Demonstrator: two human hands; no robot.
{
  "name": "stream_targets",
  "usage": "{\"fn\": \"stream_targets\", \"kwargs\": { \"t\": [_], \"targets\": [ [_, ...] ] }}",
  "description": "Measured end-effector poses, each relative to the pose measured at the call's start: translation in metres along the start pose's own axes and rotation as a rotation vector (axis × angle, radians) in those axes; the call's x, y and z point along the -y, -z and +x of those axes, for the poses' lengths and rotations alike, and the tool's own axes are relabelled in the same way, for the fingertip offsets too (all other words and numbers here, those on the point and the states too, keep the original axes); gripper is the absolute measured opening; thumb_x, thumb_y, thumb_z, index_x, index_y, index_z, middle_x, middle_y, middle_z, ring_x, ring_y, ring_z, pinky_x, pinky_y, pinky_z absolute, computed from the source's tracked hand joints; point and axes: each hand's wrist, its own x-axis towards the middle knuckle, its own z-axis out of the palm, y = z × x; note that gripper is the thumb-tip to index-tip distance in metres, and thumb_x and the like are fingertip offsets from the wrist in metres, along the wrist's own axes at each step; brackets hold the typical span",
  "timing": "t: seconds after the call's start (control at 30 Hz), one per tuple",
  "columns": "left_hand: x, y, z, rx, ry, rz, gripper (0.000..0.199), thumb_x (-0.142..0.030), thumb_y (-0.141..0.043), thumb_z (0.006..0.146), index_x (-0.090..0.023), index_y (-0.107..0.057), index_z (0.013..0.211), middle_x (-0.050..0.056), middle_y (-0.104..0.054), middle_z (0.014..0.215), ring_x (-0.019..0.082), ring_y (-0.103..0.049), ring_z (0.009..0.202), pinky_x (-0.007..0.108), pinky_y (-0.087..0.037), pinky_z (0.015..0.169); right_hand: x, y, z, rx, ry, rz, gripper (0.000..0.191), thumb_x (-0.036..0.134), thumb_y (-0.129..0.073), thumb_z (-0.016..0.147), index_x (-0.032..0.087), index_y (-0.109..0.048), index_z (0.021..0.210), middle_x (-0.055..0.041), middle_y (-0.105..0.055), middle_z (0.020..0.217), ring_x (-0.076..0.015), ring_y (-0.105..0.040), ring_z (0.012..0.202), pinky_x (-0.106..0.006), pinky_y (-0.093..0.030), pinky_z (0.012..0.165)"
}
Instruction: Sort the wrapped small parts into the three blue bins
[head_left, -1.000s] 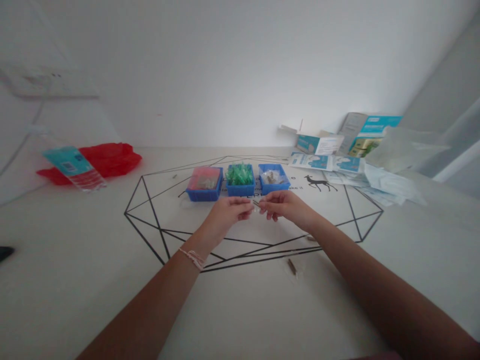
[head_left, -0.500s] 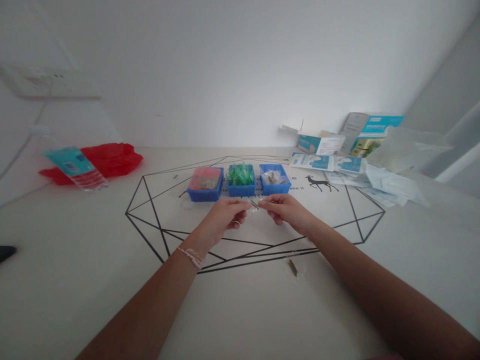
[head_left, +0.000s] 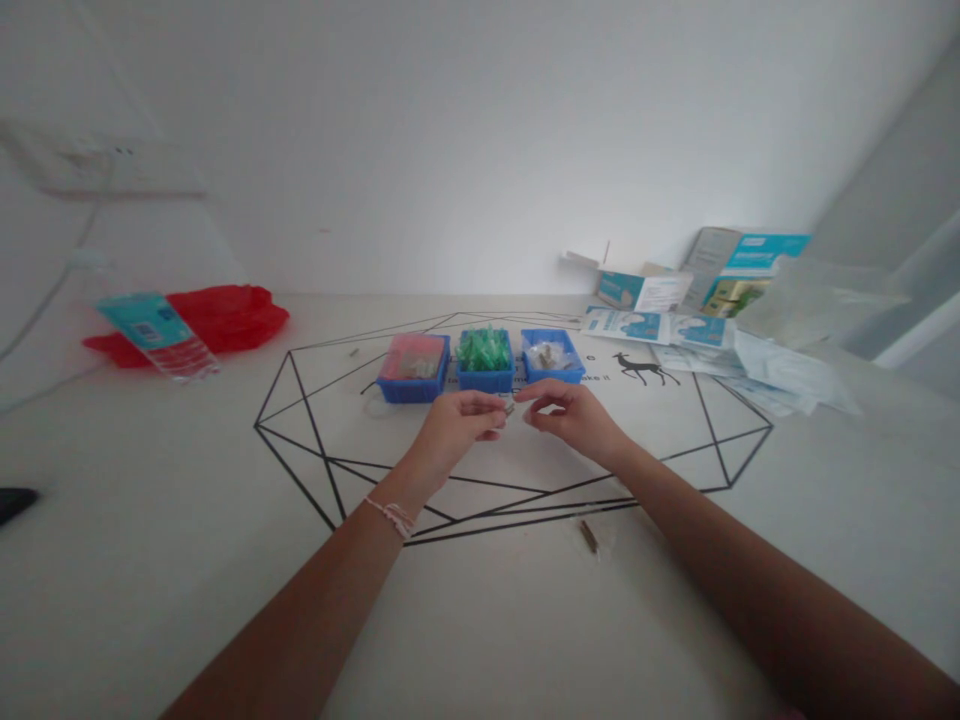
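My left hand [head_left: 459,428] pinches a small clear packet [head_left: 510,407] with thin metal pieces in it. Just right of the packet is my right hand [head_left: 566,418], its thumb and forefinger apart and nothing seen between them. Beyond the hands stand three blue bins: the left bin [head_left: 411,391] holds pale pieces under a red translucent sheet, the middle bin [head_left: 484,381] green translucent pieces, the right bin [head_left: 555,375] small clear bags with metal pieces. Nearer me, another clear packet with brownish metal pieces [head_left: 588,537] lies on the table.
At the left lie a red plastic bag [head_left: 232,317] and a blue-and-clear package [head_left: 156,335]. An open carton [head_left: 645,290], flat packets [head_left: 626,324] and clear plastic are at the back right. A dark object [head_left: 15,503] sits at the left edge.
My right hand's thumb and forefinger have spread and come off the packet, which both hands were at before. My left hand's fingers have closed further over the packet.
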Motion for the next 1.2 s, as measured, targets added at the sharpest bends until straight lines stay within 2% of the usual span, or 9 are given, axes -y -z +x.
{"fn": "stream_targets", "kwargs": {
  "t": [0.13,0.23,0.37,0.53,0.67,0.77,0.87,1.03,1.2],
  "targets": [
    [-0.006,-0.003,0.000,0.016,0.105,-0.074,0.029,-0.037,-0.083,0.069,-0.011,-0.074,0.081,0.012,-0.074,0.080,0.017,-0.067,0.070,0.032,-0.053,0.070,0.001,0.000,0.002,-0.034,-0.041,-0.008,0.024,0.043,-0.075,0.076,0.020,-0.076,0.083,-0.0069,-0.075,0.089,-0.0177,-0.067,0.074,-0.027,-0.053,0.057],
    [-0.005,-0.006,0.001,0.051,0.101,-0.015,0.035,-0.047,-0.075,0.076,-0.013,-0.072,0.085,0.010,-0.073,0.077,0.017,-0.066,0.066,0.031,-0.051,0.064,0.001,0.007,0.007,-0.197,-0.068,0.010,0.030,0.046,-0.073,0.078,0.017,-0.075,0.083,-0.0065,-0.074,0.076,-0.0177,-0.066,0.062,-0.028,-0.051,0.052],
    [0.004,-0.014,-0.006,0.226,-0.125,0.328,0.030,-0.042,-0.080,0.071,-0.017,-0.071,0.084,0.003,-0.066,0.070,0.015,-0.059,0.063,0.028,-0.044,0.060,0.002,0.027,0.014,-0.576,0.017,-0.182,0.029,0.042,-0.068,0.082,0.015,-0.077,0.091,-0.0079,-0.076,0.079,-0.0200,-0.068,0.062,-0.032,-0.053,0.060],
    [0.016,-0.031,-0.026,0.515,-0.338,0.650,0.046,-0.051,-0.088,0.060,-0.018,-0.073,0.088,0.006,-0.067,0.089,0.021,-0.060,0.083,0.031,-0.045,0.072,-0.002,0.048,0.018,-0.696,0.069,-0.447,0.028,0.038,-0.065,0.085,0.015,-0.080,0.093,-0.0104,-0.078,0.084,-0.0238,-0.070,0.066,-0.038,-0.055,0.070],
    [0.020,-0.039,-0.029,0.632,-0.476,0.813,0.054,-0.054,-0.092,0.052,-0.018,-0.074,0.089,0.007,-0.065,0.091,0.025,-0.058,0.092,0.034,-0.043,0.081,-0.010,0.049,0.020,-0.608,0.163,-0.650,0.024,0.032,-0.062,0.089,0.017,-0.080,0.095,-0.0112,-0.078,0.097,-0.0221,-0.069,0.069,-0.037,-0.054,0.075],
    [0.021,-0.039,-0.026,0.637,-0.440,0.821,0.043,-0.049,-0.090,0.060,-0.019,-0.075,0.087,0.006,-0.065,0.089,0.024,-0.058,0.092,0.032,-0.042,0.080,-0.013,0.042,0.020,-0.361,0.133,-0.805,0.023,0.035,-0.064,0.090,0.019,-0.079,0.097,-0.0103,-0.077,0.107,-0.0240,-0.072,0.082,-0.035,-0.055,0.078],
    [0.018,-0.037,-0.025,0.639,-0.378,0.782,0.030,-0.038,-0.089,0.065,-0.019,-0.075,0.083,0.004,-0.065,0.087,0.022,-0.058,0.090,0.031,-0.042,0.078,-0.010,0.034,0.018,-0.197,0.082,-0.946,0.037,0.048,-0.063,0.092,0.019,-0.075,0.111,-0.0106,-0.074,0.118,-0.0283,-0.071,0.100,-0.037,-0.054,0.085],
    [0.014,-0.034,-0.027,0.610,-0.170,0.610,0.022,-0.025,-0.086,0.065,-0.016,-0.072,0.080,0.002,-0.067,0.081,0.018,-0.061,0.080,0.028,-0.044,0.070,-0.003,0.027,0.014,-0.119,0.054,-1.056,0.047,0.056,-0.051,0.097,0.019,-0.068,0.121,-0.0125,-0.067,0.127,-0.0297,-0.067,0.110,-0.038,-0.053,0.092],
    [0.017,-0.031,-0.022,0.611,-0.010,0.393,0.017,-0.019,-0.081,0.065,-0.015,-0.067,0.075,0.001,-0.067,0.071,0.013,-0.059,0.066,0.026,-0.045,0.064,-0.002,0.026,0.012,-0.114,0.006,-1.118,0.057,0.061,-0.044,0.098,0.017,-0.063,0.129,-0.0172,-0.057,0.137,-0.0326,-0.067,0.106,-0.041,-0.054,0.085]
  ]
}}
